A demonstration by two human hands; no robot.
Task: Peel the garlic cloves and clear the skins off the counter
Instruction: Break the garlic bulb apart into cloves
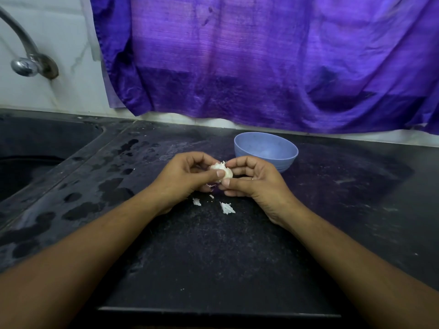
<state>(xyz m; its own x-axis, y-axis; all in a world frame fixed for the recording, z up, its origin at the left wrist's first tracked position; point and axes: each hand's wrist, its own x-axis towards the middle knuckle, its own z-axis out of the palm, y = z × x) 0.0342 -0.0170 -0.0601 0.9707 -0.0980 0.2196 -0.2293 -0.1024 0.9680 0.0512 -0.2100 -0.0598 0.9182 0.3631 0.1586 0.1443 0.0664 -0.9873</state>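
Black counter (237,245), purple curtain (261,55) behind. Left hand (187,174) and right hand (251,179) both pinched one garlic bulb (222,171) mid-counter. Skin scraps (226,207) lay just under the hands; blue bowl (266,148) stood near the back edge.

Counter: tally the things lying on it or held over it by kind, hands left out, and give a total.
Garlic, held: 1
Skin scraps, tiny specks aside: 3
Bowl: 1
Total: 5
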